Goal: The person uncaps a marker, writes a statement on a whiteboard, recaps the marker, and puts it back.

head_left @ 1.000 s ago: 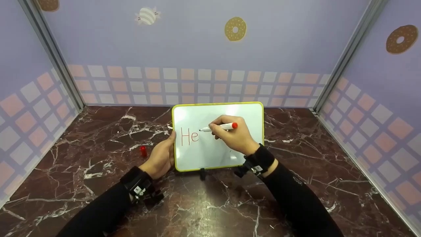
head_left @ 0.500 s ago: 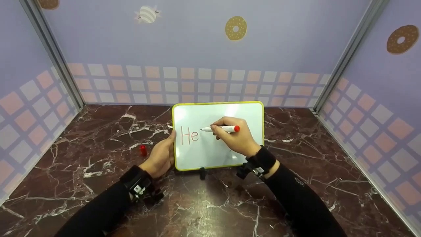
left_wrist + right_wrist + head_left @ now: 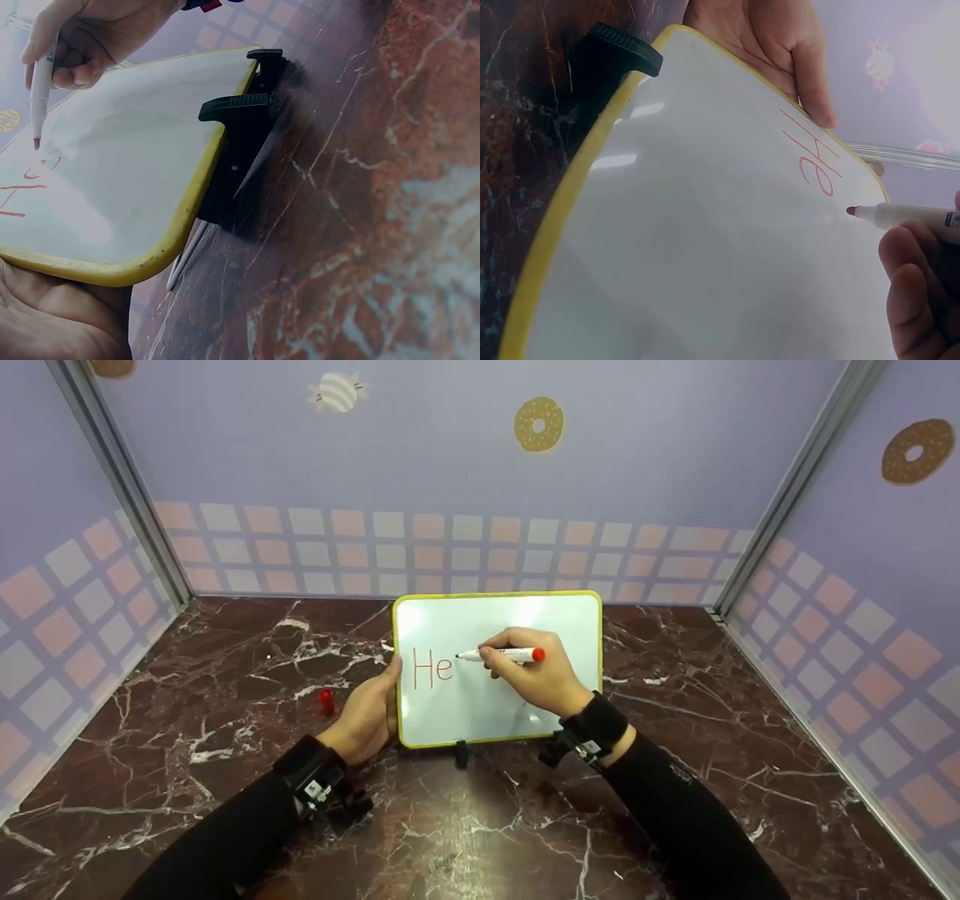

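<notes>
A small whiteboard [image 3: 499, 709] with a yellow frame leans on a black stand [image 3: 236, 109], whose hooks show at its lower edge. Red letters "He" [image 3: 433, 668] are written on its left part. My left hand [image 3: 364, 720] grips the board's left edge, thumb along the frame; most of its fingers are hidden behind. Between thumb and fingers my right hand [image 3: 536, 667] pinches a white marker [image 3: 907, 216] with a red end. The uncapped red tip is just right of the "e", close to the board; whether it touches I cannot tell.
A red marker cap [image 3: 327, 702] stands on the dark marbled table [image 3: 225, 720], left of my left hand. Purple walls [image 3: 435, 457] with pink and white squares enclose the back and both sides.
My right hand has shifted very slightly, and the marker's red end now sits a little lower and farther right. The letters look the same; my left hand has stayed put.
</notes>
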Tool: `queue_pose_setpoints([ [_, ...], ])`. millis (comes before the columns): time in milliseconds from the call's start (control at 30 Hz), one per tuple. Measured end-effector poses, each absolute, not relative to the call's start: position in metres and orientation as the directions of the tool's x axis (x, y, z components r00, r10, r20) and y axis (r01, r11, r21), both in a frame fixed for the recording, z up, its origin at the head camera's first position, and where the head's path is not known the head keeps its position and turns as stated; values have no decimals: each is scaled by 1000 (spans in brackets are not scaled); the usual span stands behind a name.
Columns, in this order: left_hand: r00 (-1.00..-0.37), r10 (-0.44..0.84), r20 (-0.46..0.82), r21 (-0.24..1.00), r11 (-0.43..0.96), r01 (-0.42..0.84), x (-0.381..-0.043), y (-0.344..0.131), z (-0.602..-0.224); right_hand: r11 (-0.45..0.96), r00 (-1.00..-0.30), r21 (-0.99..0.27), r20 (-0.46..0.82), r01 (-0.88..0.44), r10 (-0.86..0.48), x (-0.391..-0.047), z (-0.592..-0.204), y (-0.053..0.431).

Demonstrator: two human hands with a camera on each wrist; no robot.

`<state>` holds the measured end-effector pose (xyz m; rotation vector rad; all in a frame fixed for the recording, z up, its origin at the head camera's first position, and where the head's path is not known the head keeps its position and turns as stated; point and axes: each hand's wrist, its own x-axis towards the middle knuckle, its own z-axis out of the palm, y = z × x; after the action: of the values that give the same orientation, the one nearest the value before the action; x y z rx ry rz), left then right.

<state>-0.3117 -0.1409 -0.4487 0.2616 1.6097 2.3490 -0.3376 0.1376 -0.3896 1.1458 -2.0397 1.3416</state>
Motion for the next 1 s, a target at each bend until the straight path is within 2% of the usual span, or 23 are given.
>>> queue_pose_setpoints([
  [1000, -940, 340, -14, 926, -350, -140, -312, -141, -449, 174, -550, -529, 734, -831, -398, -338, -390, 137],
])
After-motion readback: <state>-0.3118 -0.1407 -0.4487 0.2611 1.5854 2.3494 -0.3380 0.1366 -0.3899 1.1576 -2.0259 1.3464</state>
